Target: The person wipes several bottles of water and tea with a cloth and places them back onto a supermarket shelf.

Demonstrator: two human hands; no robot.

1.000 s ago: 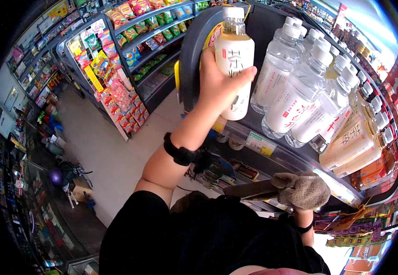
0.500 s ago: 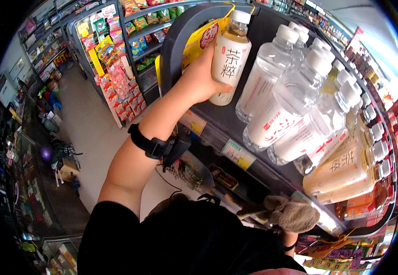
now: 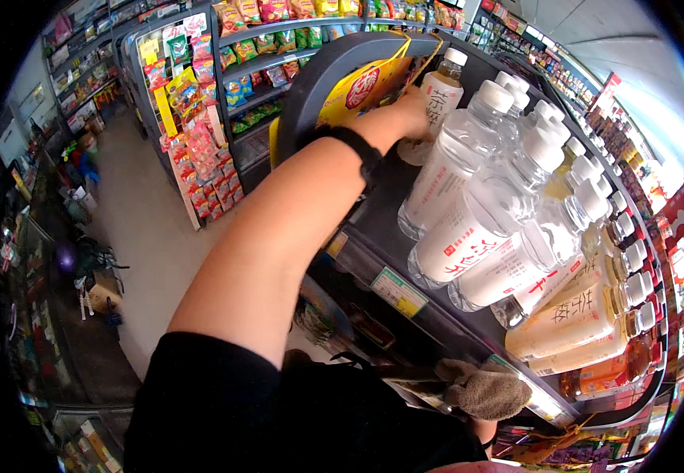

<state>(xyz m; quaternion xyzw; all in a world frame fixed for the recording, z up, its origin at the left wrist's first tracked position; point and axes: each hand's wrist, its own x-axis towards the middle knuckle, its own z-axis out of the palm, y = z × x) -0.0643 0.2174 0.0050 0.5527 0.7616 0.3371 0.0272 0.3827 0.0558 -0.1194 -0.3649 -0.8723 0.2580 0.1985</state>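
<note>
My left hand (image 3: 414, 113) reaches far along the dark shelf and is wrapped round a tea bottle (image 3: 443, 93) with a white cap and pale label. The bottle stands nearly upright at the shelf's back left, beside the curved end panel. Its lower part shows below my hand. Clear, white-capped bottles (image 3: 468, 213) stand in a cluster just to the right. At the lower right, a brown cloth (image 3: 488, 392) bunches over my right hand, against the shelf's front edge. The cloth hides the fingers; only the wrist with a dark band shows beneath.
Amber tea bottles (image 3: 566, 319) fill the shelf's right part, with orange drinks (image 3: 606, 370) beyond. A yellow hanging sign (image 3: 365, 88) is tied to the end panel (image 3: 302, 102). Price tags (image 3: 398, 292) line the front edge. Snack racks (image 3: 192, 126) stand across the aisle floor (image 3: 149, 205).
My left hand has carried the tea bottle away from me, deeper and rightward along the shelf, beside the clear bottles. The right hand and cloth have barely moved.
</note>
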